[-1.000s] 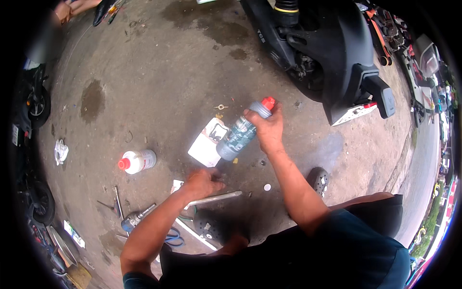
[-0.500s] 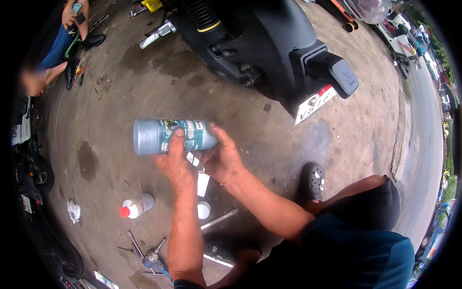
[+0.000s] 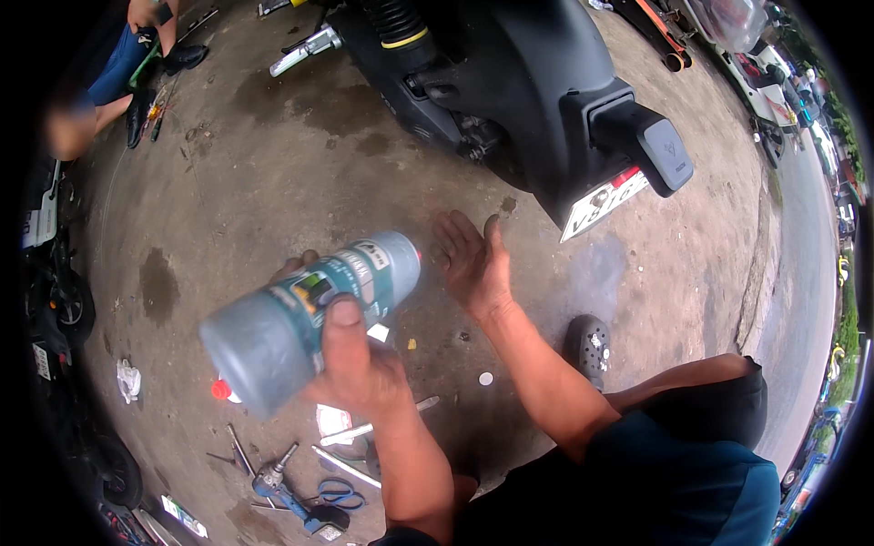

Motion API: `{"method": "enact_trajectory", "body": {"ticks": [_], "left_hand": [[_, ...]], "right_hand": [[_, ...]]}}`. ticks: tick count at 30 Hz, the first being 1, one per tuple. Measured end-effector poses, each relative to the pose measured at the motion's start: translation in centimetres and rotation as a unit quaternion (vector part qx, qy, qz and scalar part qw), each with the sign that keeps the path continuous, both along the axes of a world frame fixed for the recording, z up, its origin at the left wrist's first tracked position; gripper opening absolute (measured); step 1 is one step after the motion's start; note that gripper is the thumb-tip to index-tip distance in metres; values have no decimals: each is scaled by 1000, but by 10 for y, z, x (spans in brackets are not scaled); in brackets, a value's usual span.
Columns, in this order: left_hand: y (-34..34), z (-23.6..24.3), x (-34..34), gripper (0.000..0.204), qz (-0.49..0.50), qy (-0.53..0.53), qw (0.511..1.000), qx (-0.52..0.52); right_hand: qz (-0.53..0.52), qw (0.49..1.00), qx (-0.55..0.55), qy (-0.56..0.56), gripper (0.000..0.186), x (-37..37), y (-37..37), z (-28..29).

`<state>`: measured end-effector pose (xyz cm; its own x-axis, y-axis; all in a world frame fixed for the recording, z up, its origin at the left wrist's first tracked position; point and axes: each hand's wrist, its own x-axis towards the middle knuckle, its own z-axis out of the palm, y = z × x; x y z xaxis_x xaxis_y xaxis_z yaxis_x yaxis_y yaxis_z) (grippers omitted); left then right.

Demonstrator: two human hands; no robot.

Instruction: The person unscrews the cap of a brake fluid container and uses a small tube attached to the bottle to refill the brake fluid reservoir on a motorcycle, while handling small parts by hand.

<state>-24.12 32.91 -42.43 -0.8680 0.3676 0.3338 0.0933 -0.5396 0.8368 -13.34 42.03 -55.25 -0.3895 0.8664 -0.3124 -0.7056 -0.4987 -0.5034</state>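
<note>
Above the floor (image 3: 255,173): bottle (image 3: 293,320) raised, gripped by the left hand (image 3: 366,375).
Red cap (image 3: 420,258) seemingly on, so apparently unopened; right hand (image 3: 477,273) empty, fingers extended, just beside that end.

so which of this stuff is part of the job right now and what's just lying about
In use, it seems:
grey bottle, in left hand
right hand, open, near the bottle

Likely just lying about:
power tool
scissors
white disc
white bottle, mostly hidden
</note>
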Motion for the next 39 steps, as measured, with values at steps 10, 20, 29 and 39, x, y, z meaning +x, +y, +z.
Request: {"method": "enact_trajectory", "body": {"ticks": [10,20,29,39], "left_hand": [[-10,17,10,78,32,-56,991,115],[-9,-27,15,75,32,81,990,-107],[-2,-34,20,76,-100,-12,961,-259],[8,-15,12,75,-203,-27,949,-241]], "right_hand": [[44,998,3,-33,98,1,-13,-7],[111,992,34,53,111,-23,-23,39],[106,993,43,7,111,-13,-15,26],[79,991,21,103,108,17,1,-12]]}}
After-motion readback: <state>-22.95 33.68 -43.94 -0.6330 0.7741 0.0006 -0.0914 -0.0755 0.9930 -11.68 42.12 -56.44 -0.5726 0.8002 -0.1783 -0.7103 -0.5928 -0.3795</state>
